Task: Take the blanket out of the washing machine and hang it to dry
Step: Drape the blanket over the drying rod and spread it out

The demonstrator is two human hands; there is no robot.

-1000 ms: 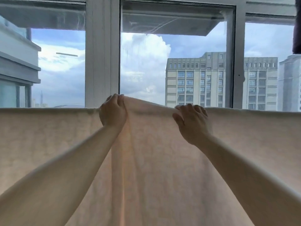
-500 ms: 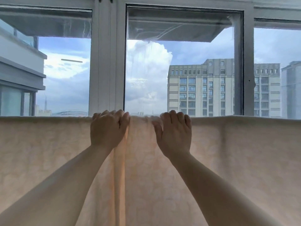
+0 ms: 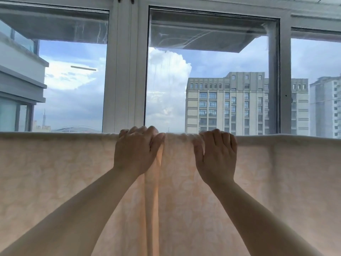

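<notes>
Behind everything stands a wide window (image 3: 125, 71) with pale frames, and through its glass a cloudy sky and tall apartment blocks (image 3: 227, 102) show in daylight. Across the lower half of the view hangs the blanket (image 3: 55, 182), a pale peach sheet with a faint leafy pattern, draped over a support that its own top fold hides. It spreads the full width of the view, and its top edge runs nearly level, so the hanging looks close to done. Near the middle a vertical pleat glows brighter where light comes through.

Both bare forearms reach up to that top edge. The left hand (image 3: 135, 150) grips the bunched cloth just beside the pleat, fingers (image 3: 140, 131) curled over the fold. The right hand (image 3: 216, 156) lies close by on the other side, fingers hooked over the top edge and palm against the cloth; whether they pinch it I cannot tell.

The step in hand seems to be smoothing out the gathered middle. To do it well, the hands should draw apart along the edge and flatten the pleat, keeping the top line level so the weight stays even on both sides and nothing slides off.
</notes>
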